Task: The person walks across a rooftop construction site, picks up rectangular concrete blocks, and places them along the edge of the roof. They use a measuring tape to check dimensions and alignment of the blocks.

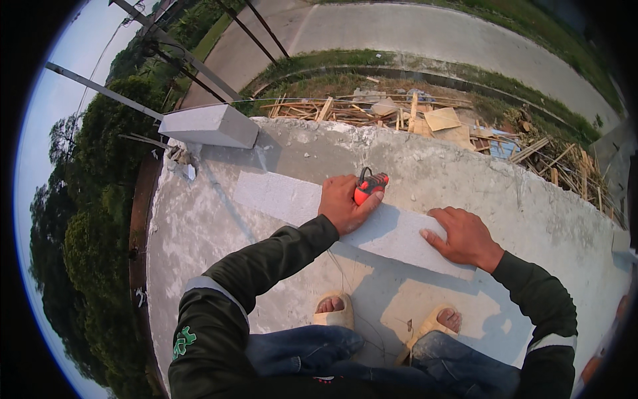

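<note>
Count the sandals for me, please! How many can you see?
2. One sandal is on the left foot and one sandal on the right foot, both nearer the body than the long pale block. Jeans partly hide them.

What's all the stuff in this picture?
Tape measure, probably: 1, red and black, middle
Long block: 1, pale grey, middle
Other block: 1, pale grey, upper left
Concrete slab: 1, grey, underneath
Wood scraps: many, brown, beyond slab
Road: 1, grey, top
Grass: patches, green, beside road
Poles: several, grey and dark, upper left
Trees: many, green, left
Sky: part, pale blue, left
Sandals: 2, tan, on slab
Jeans: 1 pair, blue, bottom
Sleeves: 2, dark green, lower sides
Left hand: 1, bare, holding tape measure on long block
Right hand: 1, bare, on long block
</note>
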`<state>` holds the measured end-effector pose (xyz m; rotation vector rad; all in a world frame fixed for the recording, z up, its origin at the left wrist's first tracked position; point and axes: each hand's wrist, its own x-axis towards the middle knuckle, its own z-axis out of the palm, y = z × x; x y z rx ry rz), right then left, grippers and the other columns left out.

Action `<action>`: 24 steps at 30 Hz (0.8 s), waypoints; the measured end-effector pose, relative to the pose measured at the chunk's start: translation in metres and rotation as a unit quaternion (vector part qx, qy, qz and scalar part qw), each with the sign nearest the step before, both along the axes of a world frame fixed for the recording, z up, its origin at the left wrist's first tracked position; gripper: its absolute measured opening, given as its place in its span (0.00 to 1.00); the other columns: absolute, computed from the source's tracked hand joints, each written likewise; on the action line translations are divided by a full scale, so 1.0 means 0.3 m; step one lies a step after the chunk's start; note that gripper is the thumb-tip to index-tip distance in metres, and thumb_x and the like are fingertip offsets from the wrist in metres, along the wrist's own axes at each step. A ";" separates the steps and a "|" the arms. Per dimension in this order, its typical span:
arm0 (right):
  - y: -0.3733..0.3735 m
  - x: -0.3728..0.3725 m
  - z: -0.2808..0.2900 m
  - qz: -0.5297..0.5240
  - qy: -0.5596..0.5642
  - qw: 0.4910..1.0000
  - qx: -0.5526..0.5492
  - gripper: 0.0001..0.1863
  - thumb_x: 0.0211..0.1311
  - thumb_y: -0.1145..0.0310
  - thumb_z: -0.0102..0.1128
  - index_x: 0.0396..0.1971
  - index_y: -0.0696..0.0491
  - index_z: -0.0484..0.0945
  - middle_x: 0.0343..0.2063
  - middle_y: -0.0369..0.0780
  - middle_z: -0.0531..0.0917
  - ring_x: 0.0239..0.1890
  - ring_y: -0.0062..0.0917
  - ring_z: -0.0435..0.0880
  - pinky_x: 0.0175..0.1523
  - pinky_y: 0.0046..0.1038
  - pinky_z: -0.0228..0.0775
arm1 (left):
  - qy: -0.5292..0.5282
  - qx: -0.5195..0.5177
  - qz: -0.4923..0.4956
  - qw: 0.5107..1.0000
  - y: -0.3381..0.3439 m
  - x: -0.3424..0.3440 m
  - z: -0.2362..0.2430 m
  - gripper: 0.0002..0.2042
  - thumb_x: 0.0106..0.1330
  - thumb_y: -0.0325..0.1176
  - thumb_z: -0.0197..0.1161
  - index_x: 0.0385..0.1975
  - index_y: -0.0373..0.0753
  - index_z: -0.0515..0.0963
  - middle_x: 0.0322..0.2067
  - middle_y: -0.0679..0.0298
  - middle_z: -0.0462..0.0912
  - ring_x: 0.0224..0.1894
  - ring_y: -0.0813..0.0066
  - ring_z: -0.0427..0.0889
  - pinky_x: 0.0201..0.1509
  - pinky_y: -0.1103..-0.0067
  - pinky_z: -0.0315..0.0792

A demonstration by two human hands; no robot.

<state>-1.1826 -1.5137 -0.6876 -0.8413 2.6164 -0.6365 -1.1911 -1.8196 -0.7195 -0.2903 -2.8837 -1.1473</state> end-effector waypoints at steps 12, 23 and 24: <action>-0.004 0.005 -0.005 -0.007 0.008 1.000 -0.028 0.26 0.69 0.46 0.55 0.49 0.54 0.79 0.37 0.47 0.83 0.44 0.43 0.82 0.48 0.43 0.74 | 0.119 -0.013 -0.006 0.993 0.013 0.001 0.020 0.16 0.60 0.46 0.68 0.24 0.38 0.79 0.20 0.58 0.75 0.24 0.56 0.75 0.37 0.64 0.67; -0.009 0.009 0.008 -0.018 -0.010 1.000 -0.019 0.25 0.67 0.48 0.58 0.50 0.53 0.79 0.37 0.47 0.82 0.43 0.42 0.82 0.47 0.42 0.73 | 0.057 -0.038 -0.006 0.998 0.014 0.008 0.021 0.17 0.63 0.51 0.65 0.31 0.41 0.80 0.27 0.60 0.78 0.36 0.56 0.77 0.50 0.64 0.65; -0.009 0.010 0.008 -0.019 -0.008 1.000 -0.020 0.25 0.67 0.48 0.58 0.50 0.53 0.78 0.37 0.47 0.82 0.42 0.42 0.82 0.47 0.42 0.73 | 0.058 -0.034 -0.009 0.998 0.014 0.008 0.020 0.17 0.63 0.51 0.65 0.32 0.41 0.80 0.27 0.60 0.78 0.36 0.57 0.77 0.50 0.64 0.65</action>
